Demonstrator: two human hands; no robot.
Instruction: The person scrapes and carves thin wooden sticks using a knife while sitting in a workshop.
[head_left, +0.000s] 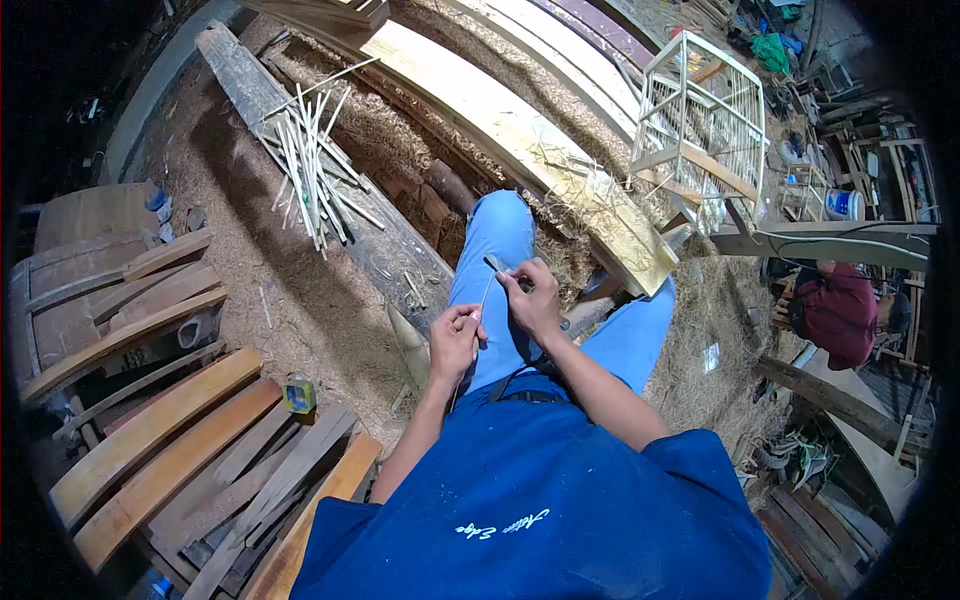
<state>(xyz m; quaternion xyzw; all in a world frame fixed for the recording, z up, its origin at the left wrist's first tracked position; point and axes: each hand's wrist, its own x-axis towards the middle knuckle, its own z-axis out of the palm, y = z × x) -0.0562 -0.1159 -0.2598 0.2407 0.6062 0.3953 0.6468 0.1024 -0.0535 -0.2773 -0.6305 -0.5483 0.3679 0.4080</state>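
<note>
My left hand (455,342) is closed in front of my lap, its fingers pinching a thin pale stick (486,293). The stick runs up towards my right hand (533,298), which is closed on a small dark flat tool (494,263). Whether that tool is a blade or a drawplate cannot be made out. Both hands are over my blue-jeaned legs. Beyond them, a loose bundle of pale thin sticks (305,165) lies on a weathered grey plank (385,245).
A wooden cage (697,125) stands at upper right by a thick pale beam (470,90) strewn with shavings. Curved boards (160,430) and a yellow tape measure (299,396) lie at left. Sawdust covers the ground. Another person in a dark red top (840,315) is at right.
</note>
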